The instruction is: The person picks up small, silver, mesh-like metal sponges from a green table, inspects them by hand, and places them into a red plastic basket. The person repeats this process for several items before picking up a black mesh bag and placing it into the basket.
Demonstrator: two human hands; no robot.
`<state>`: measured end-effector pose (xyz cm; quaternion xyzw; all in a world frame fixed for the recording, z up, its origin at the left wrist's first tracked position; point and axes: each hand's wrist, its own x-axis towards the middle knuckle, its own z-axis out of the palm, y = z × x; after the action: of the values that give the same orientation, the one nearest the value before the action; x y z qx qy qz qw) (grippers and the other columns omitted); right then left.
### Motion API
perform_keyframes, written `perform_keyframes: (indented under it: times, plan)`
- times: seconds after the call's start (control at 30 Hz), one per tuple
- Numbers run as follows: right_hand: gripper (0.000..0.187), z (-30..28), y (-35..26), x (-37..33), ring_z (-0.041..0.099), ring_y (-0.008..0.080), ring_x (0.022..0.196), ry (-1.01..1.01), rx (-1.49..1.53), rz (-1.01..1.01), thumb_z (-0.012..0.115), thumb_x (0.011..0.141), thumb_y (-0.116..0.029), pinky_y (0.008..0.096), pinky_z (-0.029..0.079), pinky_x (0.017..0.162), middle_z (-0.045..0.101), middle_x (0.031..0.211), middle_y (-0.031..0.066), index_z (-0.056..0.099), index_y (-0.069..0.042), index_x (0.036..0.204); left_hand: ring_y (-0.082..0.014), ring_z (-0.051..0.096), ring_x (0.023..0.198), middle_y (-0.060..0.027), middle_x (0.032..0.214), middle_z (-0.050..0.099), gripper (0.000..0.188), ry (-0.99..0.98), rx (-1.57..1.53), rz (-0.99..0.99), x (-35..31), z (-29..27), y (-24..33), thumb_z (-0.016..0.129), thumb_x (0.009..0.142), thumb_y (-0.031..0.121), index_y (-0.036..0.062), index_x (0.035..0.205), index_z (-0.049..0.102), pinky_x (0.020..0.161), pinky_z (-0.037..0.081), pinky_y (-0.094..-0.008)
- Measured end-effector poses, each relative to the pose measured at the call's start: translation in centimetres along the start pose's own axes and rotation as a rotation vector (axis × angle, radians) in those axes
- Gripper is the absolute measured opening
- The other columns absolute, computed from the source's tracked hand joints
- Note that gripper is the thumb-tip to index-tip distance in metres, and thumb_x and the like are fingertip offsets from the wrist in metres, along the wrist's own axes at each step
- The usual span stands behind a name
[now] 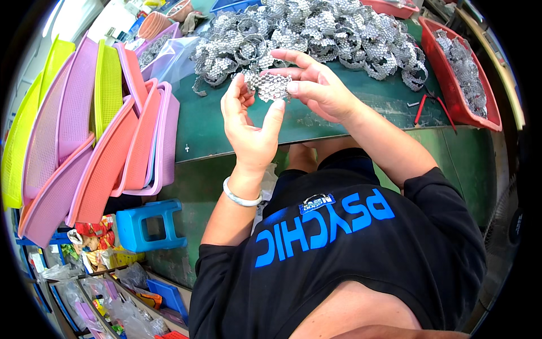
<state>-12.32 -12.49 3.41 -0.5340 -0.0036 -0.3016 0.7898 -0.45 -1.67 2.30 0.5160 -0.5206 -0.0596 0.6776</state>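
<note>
Between my two hands, above the near edge of the green table [209, 127], is a curved silver strip [272, 87] with a scale-like mesh pattern. My left hand [248, 121] grips its left end, the fingers behind it and the thumb at its lower edge. At the other end, my right hand [319, 87] pinches it with the thumb in front, while the index finger extends above. Just beyond lies a large heap of similar silver strips [316, 34], many curled and tangled. A pair of red-handled pliers [435, 107] rests on the table to the right.
A red basket [490, 113] of silver pieces stands at the right edge. Stacked plastic baskets [107, 164] in purple, orange and lime fill the left. Below them are a blue stool [127, 226] and boxes holding plastic bags [135, 277]. A clear bag [175, 62] lies by the heap.
</note>
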Motion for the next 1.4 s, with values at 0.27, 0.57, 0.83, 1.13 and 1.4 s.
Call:
perform_keyframes:
  times: [0.27,0.57,0.83,1.13,1.4]
  plan:
    - [0.059,0.4,-0.1,-0.1,0.05,0.0188,0.109,0.036,-0.088,-0.025,0.056,0.08,-0.005,0.0327,0.038,0.095,0.05,0.121,0.0162,0.031,-0.004,0.133,-0.0152,0.047,0.099,-0.011,0.114,0.044,0.065,-0.03,-0.326,-0.168,0.2,-0.2,-0.1,0.067,0.075,0.007,-0.0055,0.127,0.032,0.086,0.04,-0.028]
    - [0.053,1.0,-0.5,-0.4,0.051,0.0162,0.104,0.11,-0.193,-0.026,0.06,0.081,-0.009,0.0305,0.041,0.091,0.053,0.115,0.0135,0.037,-0.003,0.129,-0.0165,0.048,0.103,-0.0125,0.115,0.045,0.057,-0.041,-0.45,-0.277,0.4,0.0,1.3,0.06,0.079,0.002,-0.006,0.127,0.03,0.089,0.041,-0.0288]
    - [0.056,1.0,-0.5,-0.5,0.049,0.0167,0.108,0.104,-0.246,-0.092,0.061,0.08,-0.005,0.0302,0.042,0.091,0.049,0.119,0.0116,0.036,-0.005,0.13,-0.0191,0.046,0.109,-0.014,0.121,0.043,0.058,-0.071,-0.517,-0.292,0.5,-0.2,1.1,0.058,0.079,-0.001,-0.0052,0.129,0.029,0.093,0.039,-0.0312]
    - [0.065,0.8,-0.3,-0.5,0.043,0.018,0.117,0.005,-0.399,-0.298,0.061,0.078,0.003,0.0325,0.035,0.098,0.041,0.131,0.012,0.029,-0.005,0.134,-0.0212,0.04,0.117,-0.0109,0.128,0.039,0.067,-0.149,-0.54,-0.188,0.5,-0.8,0.6,0.056,0.075,-0.004,-0.0014,0.135,0.026,0.097,0.035,-0.0336]
    - [0.067,1.1,-0.4,-0.8,0.036,0.0206,0.124,-0.033,-0.56,-0.422,0.06,0.076,0.007,0.0337,0.031,0.102,0.038,0.134,0.0124,0.028,-0.004,0.134,-0.0206,0.04,0.117,-0.0076,0.127,0.04,0.07,-0.192,-0.495,-0.115,0.6,-1.0,0.7,0.058,0.074,-0.001,0.0016,0.136,0.027,0.098,0.032,-0.0349]
